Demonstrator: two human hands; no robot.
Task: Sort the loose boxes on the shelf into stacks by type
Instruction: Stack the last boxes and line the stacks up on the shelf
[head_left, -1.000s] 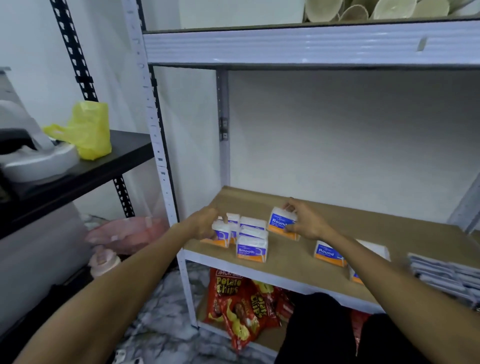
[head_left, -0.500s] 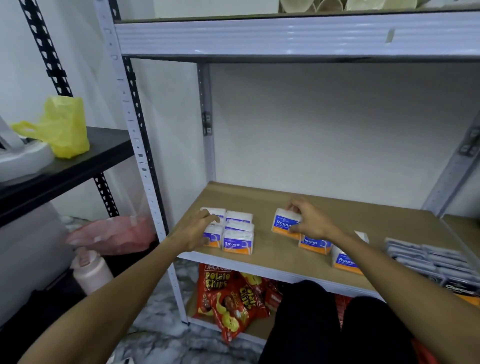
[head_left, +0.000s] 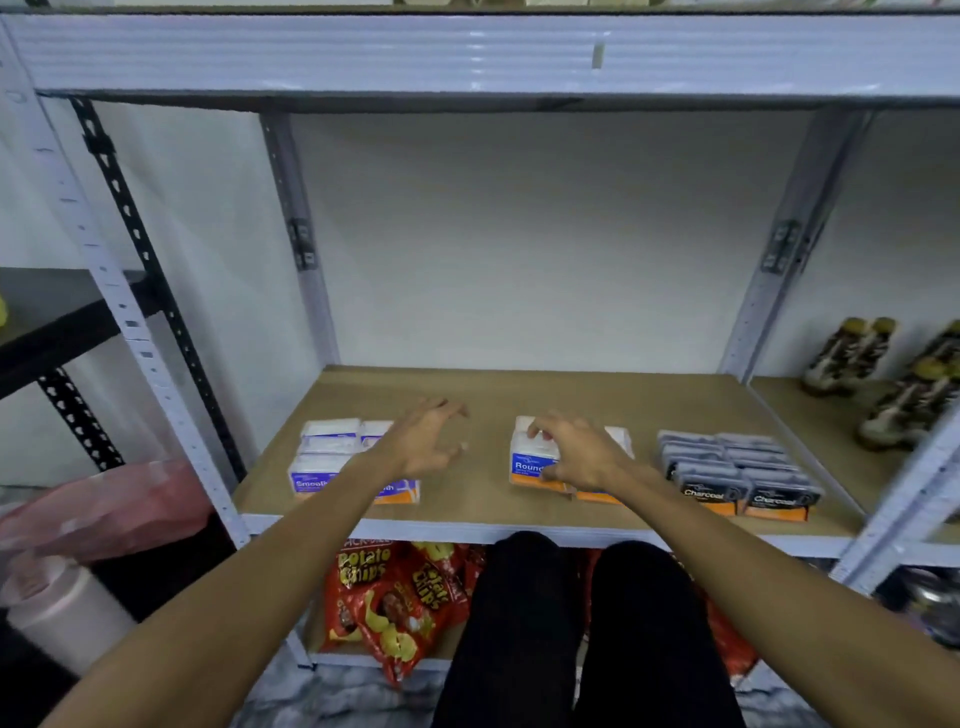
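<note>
Gripping the Round box at frame centre, the right hand curls over its top on the shelf; the left hand hovers spread and empty beside the Smooth boxes, centre left.

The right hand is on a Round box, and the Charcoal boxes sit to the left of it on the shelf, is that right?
Not quite. The head view shows the right hand on the Round box, but the Charcoal boxes sit to the right of it on the shelf. The boxes to its left are the Smooth boxes.
</note>
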